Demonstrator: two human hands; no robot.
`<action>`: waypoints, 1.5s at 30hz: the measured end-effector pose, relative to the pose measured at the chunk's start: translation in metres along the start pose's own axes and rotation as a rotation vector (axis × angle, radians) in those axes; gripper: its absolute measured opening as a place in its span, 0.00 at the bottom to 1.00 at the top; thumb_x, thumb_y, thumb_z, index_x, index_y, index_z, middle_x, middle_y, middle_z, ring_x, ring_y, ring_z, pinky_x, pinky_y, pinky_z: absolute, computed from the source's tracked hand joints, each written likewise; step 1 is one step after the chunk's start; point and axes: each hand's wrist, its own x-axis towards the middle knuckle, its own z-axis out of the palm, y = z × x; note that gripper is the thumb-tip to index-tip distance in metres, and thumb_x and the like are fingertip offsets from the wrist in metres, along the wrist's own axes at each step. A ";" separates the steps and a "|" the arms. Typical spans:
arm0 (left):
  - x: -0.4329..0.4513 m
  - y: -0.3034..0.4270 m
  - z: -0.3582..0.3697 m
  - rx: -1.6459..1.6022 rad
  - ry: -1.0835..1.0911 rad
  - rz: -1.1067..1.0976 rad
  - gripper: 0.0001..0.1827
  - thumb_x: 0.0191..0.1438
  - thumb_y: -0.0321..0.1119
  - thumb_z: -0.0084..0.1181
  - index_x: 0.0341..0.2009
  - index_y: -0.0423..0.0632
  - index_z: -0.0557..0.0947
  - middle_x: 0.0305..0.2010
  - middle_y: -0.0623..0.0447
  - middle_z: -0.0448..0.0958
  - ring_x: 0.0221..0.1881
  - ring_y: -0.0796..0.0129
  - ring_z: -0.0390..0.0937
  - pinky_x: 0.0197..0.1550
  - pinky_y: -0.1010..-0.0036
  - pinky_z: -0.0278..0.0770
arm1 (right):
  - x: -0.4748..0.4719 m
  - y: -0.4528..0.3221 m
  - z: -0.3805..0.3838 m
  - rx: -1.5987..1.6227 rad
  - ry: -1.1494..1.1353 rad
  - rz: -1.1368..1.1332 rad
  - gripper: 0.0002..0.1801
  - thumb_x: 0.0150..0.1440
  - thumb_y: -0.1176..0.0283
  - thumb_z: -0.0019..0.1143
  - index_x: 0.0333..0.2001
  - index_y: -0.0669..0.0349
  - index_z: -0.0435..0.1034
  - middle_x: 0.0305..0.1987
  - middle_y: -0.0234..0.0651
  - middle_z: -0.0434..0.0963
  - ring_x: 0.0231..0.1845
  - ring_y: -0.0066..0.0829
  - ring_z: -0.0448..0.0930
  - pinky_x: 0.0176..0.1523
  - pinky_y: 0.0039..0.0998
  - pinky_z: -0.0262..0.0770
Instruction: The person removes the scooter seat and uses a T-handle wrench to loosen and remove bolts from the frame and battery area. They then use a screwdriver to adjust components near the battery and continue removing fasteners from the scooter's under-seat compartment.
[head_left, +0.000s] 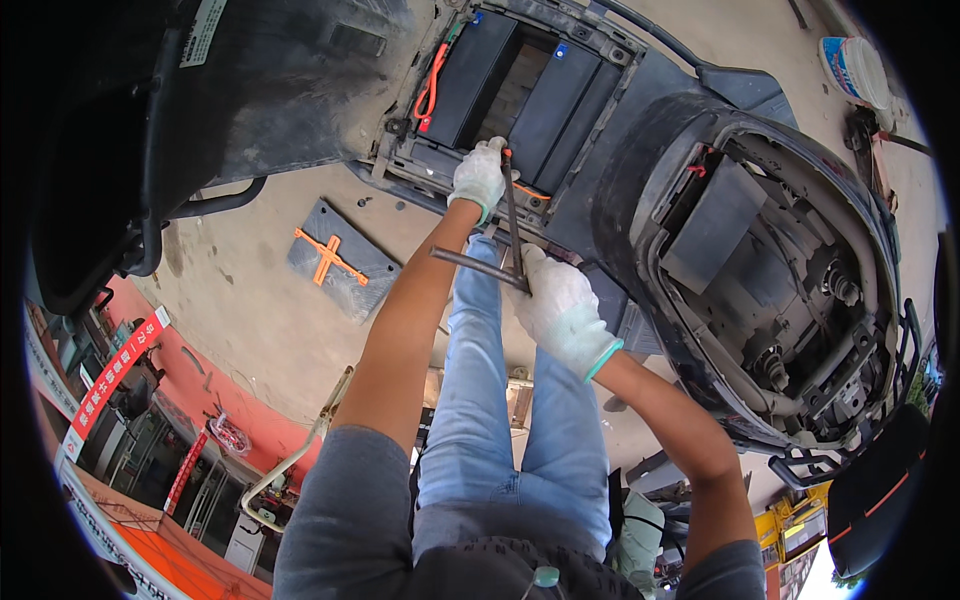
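My left hand (481, 176), in a white knit glove, is at the near rim of an open battery bay, its fingers by the upper end of a dark metal T-handle wrench (513, 217). Whether they grip it is hidden. My right hand (561, 307), also gloved, is closed around the wrench where shaft and crossbar meet. Inside the bay lie black batteries (555, 112) with a gap between two of them. A red-orange cable (430, 94) runs along the left battery, and a thin orange wire (531, 192) lies near the wrench's end.
On the concrete floor at left lies a dark cover plate (349, 292) with an orange cross-shaped bracket (328, 257) on it. The vehicle's open seat compartment (780, 285) is at right. A white bucket (862, 67) stands at upper right. A metal frame (281, 465) is at lower left.
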 end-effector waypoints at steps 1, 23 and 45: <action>0.008 0.004 0.003 0.070 -0.056 -0.001 0.26 0.43 0.41 0.64 0.47 0.53 0.70 0.49 0.47 0.70 0.47 0.48 0.71 0.45 0.59 0.72 | -0.003 0.003 0.005 0.004 0.029 -0.020 0.13 0.51 0.71 0.51 0.41 0.63 0.64 0.25 0.49 0.75 0.31 0.50 0.77 0.38 0.43 0.72; -0.021 -0.005 0.030 -1.377 0.297 -0.513 0.10 0.46 0.21 0.62 0.33 0.36 0.75 0.30 0.50 0.75 0.23 0.67 0.77 0.25 0.77 0.81 | -0.111 0.064 -0.003 0.447 0.267 0.183 0.09 0.55 0.73 0.49 0.41 0.62 0.67 0.17 0.47 0.69 0.20 0.46 0.73 0.25 0.38 0.67; -0.261 -0.055 0.042 -0.634 -0.087 -0.531 0.13 0.53 0.38 0.57 0.33 0.40 0.79 0.20 0.48 0.77 0.18 0.66 0.74 0.23 0.70 0.71 | -0.105 0.050 -0.005 -0.063 0.260 -0.064 0.12 0.55 0.66 0.52 0.39 0.62 0.69 0.21 0.47 0.74 0.26 0.46 0.78 0.29 0.39 0.71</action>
